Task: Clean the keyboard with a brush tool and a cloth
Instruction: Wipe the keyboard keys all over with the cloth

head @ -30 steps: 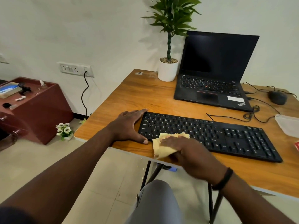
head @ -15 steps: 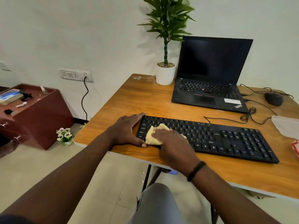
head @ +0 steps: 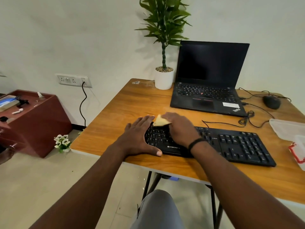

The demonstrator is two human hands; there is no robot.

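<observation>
Head: keyboard (head: 231,144) long axis L-R; left hand (head: 140,136) flat, open; right hand (head: 179,129) gripping cloth (head: 159,121).

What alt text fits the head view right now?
The right hand presses a yellow cloth on the far left corner of a black keyboard, while the left hand lies flat steadying its left end. An open laptop stands behind on the wooden desk.
</observation>
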